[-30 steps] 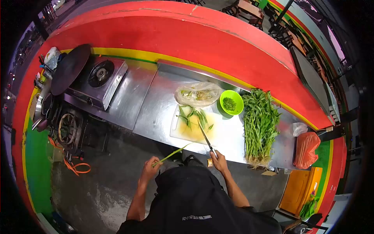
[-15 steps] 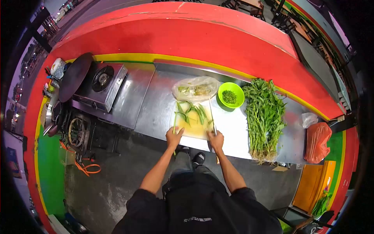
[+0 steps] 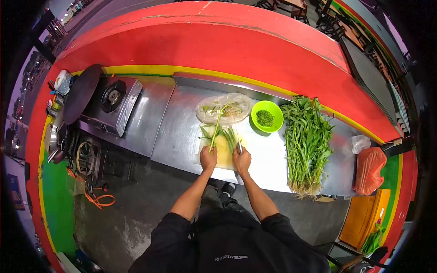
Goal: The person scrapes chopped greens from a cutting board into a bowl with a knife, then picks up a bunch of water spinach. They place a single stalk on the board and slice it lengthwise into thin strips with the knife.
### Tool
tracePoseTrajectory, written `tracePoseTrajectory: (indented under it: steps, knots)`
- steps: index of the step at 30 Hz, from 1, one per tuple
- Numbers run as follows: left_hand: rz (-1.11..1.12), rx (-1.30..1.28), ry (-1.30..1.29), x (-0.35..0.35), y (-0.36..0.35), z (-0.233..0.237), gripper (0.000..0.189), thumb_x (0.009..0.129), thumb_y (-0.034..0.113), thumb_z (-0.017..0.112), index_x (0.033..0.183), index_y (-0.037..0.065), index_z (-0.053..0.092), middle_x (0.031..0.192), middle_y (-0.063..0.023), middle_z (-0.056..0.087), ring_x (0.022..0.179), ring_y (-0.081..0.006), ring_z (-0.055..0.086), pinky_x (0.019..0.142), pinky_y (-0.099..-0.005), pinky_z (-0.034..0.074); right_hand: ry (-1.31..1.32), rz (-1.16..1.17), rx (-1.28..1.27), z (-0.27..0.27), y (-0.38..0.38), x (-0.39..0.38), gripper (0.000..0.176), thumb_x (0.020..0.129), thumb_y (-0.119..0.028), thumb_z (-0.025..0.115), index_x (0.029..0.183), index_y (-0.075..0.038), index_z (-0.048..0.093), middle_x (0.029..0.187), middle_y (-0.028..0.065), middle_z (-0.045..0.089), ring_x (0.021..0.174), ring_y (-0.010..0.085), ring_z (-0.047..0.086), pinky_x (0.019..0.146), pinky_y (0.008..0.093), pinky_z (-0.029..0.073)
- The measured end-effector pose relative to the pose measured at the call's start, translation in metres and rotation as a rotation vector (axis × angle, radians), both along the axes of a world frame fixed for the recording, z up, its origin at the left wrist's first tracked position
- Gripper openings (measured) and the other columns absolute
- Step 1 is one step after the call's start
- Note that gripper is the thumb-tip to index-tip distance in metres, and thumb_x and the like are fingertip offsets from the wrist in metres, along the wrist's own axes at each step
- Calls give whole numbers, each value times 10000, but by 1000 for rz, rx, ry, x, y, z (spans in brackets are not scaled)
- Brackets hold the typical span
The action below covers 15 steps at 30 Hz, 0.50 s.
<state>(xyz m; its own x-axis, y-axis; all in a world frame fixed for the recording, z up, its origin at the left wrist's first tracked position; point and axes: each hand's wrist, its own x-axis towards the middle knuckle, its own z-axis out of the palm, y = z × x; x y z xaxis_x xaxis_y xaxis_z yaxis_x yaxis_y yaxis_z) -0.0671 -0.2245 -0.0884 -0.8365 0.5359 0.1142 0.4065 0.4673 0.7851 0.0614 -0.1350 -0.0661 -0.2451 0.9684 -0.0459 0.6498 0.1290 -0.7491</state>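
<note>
My left hand (image 3: pixel 208 158) is closed around a long green vegetable stem (image 3: pixel 217 125), which points up and away over the cutting board toward the plastic bag. My right hand (image 3: pixel 242 159) grips a knife (image 3: pixel 240 146); only a short piece of it shows above the fingers. Both hands are at the near part of the white cutting board (image 3: pixel 196 153), whose middle is stained yellow. Cut green leaves and stems (image 3: pixel 229 136) lie on the board's far half. Just behind it rests a clear plastic bag (image 3: pixel 241 103) with plant scraps.
A lime green bowl (image 3: pixel 279 120) of chopped greens stands right of the bag. Farther right lies a big bunch of leafy greens with roots (image 3: pixel 308 145), then a red plastic bag (image 3: pixel 369 170). A gas stove (image 3: pixel 114 98) and a dark round pan (image 3: pixel 82 94) are at left.
My left hand has brought the stem up over the board, and it now stretches to the plastic bag. My right hand has moved inward with the knife, closer to my left hand.
</note>
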Motion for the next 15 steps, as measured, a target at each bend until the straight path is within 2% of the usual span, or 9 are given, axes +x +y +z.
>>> tracePoseTrajectory:
  steps: [3, 6, 9, 10, 11, 13, 14, 15]
  knots:
    - [-71, 61, -36, -8, -3, 1, 154, 818, 136, 706, 906, 16, 668, 858, -150, 639, 824, -375, 636, 749, -457, 501, 20, 9, -11, -1, 3, -7, 277, 852, -293, 675, 837, -17, 692, 694, 213, 659, 637, 393, 654, 620, 462, 505]
    - [-108, 120, -85, -10, -12, -2, 172, 823, 115, 701, 956, 9, 683, 858, -152, 652, 818, -354, 651, 740, -422, 512, 3, 257, -75, -1, 5, -10, 268, 878, -280, 646, 876, -15, 690, 730, 242, 653, 671, 396, 664, 624, 459, 502]
    - [-129, 119, -89, -18, -20, -2, 205, 827, 115, 710, 999, 5, 695, 880, -154, 666, 831, -330, 666, 751, -389, 519, 143, 199, -1, 9, -3, -11, 254, 906, -255, 623, 912, -7, 679, 719, 244, 639, 646, 381, 651, 623, 445, 493]
    - [-125, 143, -118, -18, -24, 4, 209, 827, 120, 716, 999, 3, 695, 887, -152, 670, 840, -320, 670, 757, -384, 520, 145, 153, -72, 21, -3, -12, 241, 931, -236, 602, 956, -6, 670, 694, 222, 631, 613, 358, 630, 627, 426, 489]
    - [-120, 168, -147, -17, -27, 10, 213, 826, 124, 723, 999, 2, 696, 894, -151, 674, 849, -311, 674, 764, -379, 521, 192, 54, -165, 32, -7, -12, 237, 948, -220, 593, 959, 5, 667, 724, 207, 640, 647, 347, 627, 649, 417, 487]
    - [-96, 151, -126, -17, -33, 5, 225, 825, 129, 736, 1008, 3, 700, 902, -137, 683, 858, -294, 676, 784, -377, 520, 200, 17, -56, 19, -4, -15, 228, 956, -182, 566, 1017, 25, 643, 941, 242, 653, 890, 370, 646, 779, 453, 488]
    - [-45, 156, -131, -16, -34, 1, 232, 823, 131, 744, 1014, 6, 702, 906, -133, 685, 861, -289, 675, 792, -379, 519, 201, 20, -58, 11, -3, -18, 228, 956, -182, 566, 1017, 25, 643, 941, 242, 653, 890, 370, 646, 779, 453, 488]
    - [7, 161, -137, -16, -34, 0, 238, 822, 133, 751, 1019, 8, 705, 909, -128, 687, 865, -285, 673, 801, -380, 518, 232, 49, -6, 6, -2, -21, 250, 954, -165, 565, 1091, 36, 624, 1047, 245, 633, 986, 381, 614, 859, 449, 470]
